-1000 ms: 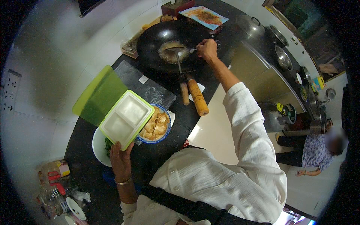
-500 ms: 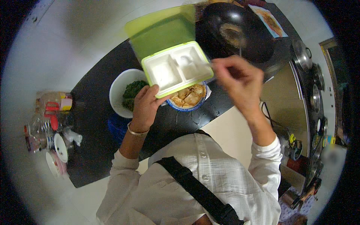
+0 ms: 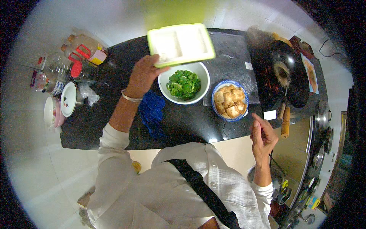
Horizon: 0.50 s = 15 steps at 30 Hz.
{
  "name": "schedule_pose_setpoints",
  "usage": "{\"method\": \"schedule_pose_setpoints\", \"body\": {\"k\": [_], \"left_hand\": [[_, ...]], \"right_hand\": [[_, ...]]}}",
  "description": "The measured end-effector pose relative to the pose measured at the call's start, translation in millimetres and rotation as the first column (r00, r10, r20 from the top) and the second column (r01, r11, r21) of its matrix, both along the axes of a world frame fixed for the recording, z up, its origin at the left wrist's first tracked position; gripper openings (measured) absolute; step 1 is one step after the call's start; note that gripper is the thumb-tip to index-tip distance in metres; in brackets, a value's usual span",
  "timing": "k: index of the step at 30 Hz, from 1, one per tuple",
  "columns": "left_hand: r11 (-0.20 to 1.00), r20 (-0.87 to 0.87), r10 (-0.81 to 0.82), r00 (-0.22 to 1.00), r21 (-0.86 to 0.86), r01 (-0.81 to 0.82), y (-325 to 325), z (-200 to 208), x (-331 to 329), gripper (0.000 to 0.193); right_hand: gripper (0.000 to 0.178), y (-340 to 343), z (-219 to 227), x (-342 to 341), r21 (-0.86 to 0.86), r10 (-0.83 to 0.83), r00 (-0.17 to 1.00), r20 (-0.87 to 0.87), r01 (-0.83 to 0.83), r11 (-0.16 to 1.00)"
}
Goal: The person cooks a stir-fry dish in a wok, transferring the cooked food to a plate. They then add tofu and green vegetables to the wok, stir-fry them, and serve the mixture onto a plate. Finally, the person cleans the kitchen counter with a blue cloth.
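My left hand (image 3: 144, 74) grips the near left corner of a two-compartment lunch box (image 3: 187, 61), white inside with a lime-green rim. Its green lid (image 3: 175, 13) stands hinged up at the far side and looks blurred. Glare washes out the compartments, and I see no food in them. Below the box is a white bowl (image 3: 163, 82) of cooked leafy greens (image 3: 185, 84). To its right, a blue-rimmed bowl (image 3: 247, 98) contains browned fried pieces (image 3: 230, 100), which look like tofu. Nearest to that bowl, my right hand (image 3: 264, 138) is empty, forefinger and thumb apart.
A black wok (image 3: 299, 72) sits at the right, a wooden-handled utensil (image 3: 285, 124) beside it. Blue crumpled material (image 3: 151, 114) lies on the black counter (image 3: 114, 129). Bottles with red handles (image 3: 76, 69) and an enamel bowl (image 3: 68, 100) stand at the left.
The view has swung, bringing both bowls into fuller sight. My left hand has carried the lunch box off the tofu bowl to above the greens. My right hand has drawn back from the box.
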<state>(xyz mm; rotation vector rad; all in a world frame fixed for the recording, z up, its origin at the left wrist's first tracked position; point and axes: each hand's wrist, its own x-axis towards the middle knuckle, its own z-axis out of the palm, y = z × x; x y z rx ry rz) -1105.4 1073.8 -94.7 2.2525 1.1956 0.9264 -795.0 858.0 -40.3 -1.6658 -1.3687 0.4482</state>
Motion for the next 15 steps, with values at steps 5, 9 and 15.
{"method": "schedule_pose_setpoints", "body": {"k": [5,9,15], "left_hand": [[0.728,0.834,0.418,0.36,-0.544,0.416,53.0,-42.7,-71.9,0.021],[0.742,0.805,0.47,0.362,-0.582,0.333,78.5,-94.5,-130.8,0.031],[0.778,0.75,0.46,0.476,-0.599,0.192,99.7,-137.6,-201.5,0.036]], "right_hand": [[0.016,-1.8,-22.9,-17.3,-0.101,-0.102,0.97,-0.221,0.081,0.992],[0.018,-0.2,-30.5,-36.9,-0.126,-0.083,0.96,-0.267,0.05,0.991],[0.019,-0.8,-37.8,-46.4,-0.184,-0.142,0.932,-0.334,0.083,0.98]]}}
